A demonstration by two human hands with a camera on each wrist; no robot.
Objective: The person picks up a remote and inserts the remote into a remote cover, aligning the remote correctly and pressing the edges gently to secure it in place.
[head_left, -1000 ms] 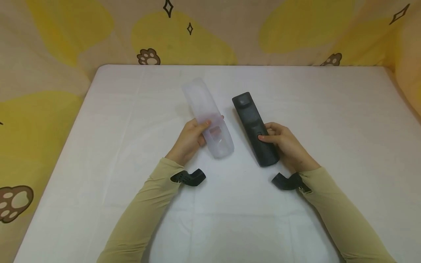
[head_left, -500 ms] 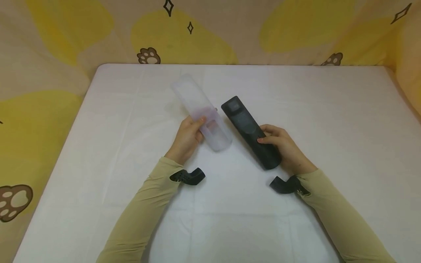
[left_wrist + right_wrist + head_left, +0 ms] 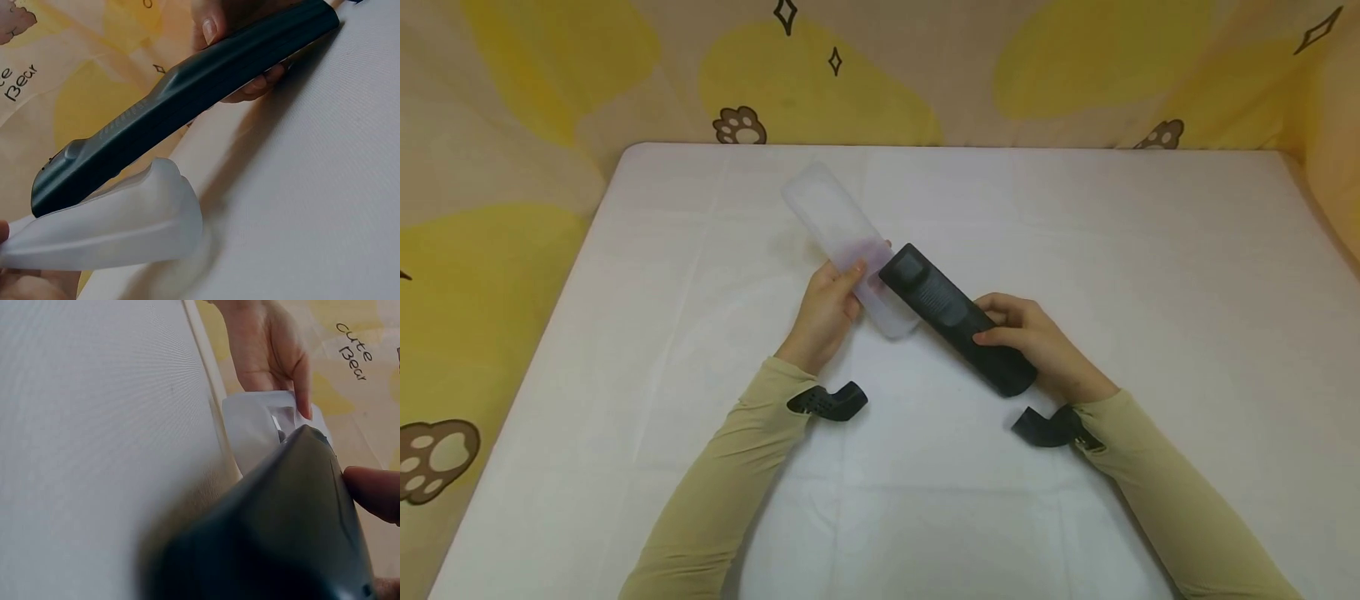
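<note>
My left hand point(image 3: 822, 315) grips a long translucent plastic cover point(image 3: 829, 208), thumb on top, with a small cut-out window. In my right hand point(image 3: 1043, 348) is a black remote control point(image 3: 951, 310), pinched near its lower end with the ridged back upward. The remote's far end overlaps the near part of the cover in the head view. From the left wrist, the remote point(image 3: 156, 106) slants just above the cover point(image 3: 119, 228); whether they touch I cannot tell. The right wrist view has the remote point(image 3: 294, 506) partly hiding the cover point(image 3: 247, 428).
Both hands are above a table with a white cloth point(image 3: 925, 500). A yellow and beige patterned curtain point(image 3: 865, 83) hangs behind its back edge and along the sides. A black wrist mount point(image 3: 838, 402) sticks out from the left sleeve, another mount point(image 3: 1048, 427) from the right.
The right hand has swung the remote's far end leftward until it overlaps the cover. The left hand has shifted the cover slightly up and left, tilting it further.
</note>
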